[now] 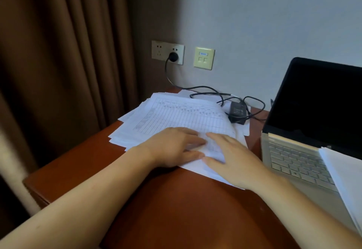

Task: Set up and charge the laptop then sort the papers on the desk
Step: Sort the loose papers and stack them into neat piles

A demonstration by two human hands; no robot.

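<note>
Both hands (172, 147) (235, 162) flat on papers (176, 115)

White papers (176, 115) printed with a grey grid, reddish-brown desk (156, 199), brown curtain (64, 53), black charger (238, 112), silver laptop (299, 162)

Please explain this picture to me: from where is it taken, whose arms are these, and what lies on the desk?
There is no machine. A camera worn on a person's head looks down at their arms. The left hand and the right hand rest flat on a pile of papers on the desk; neither grips anything. At the right stands an open laptop, screen dark, with more sheets on its keyboard. Behind the pile lies a charger, its plug in the wall socket.
</note>
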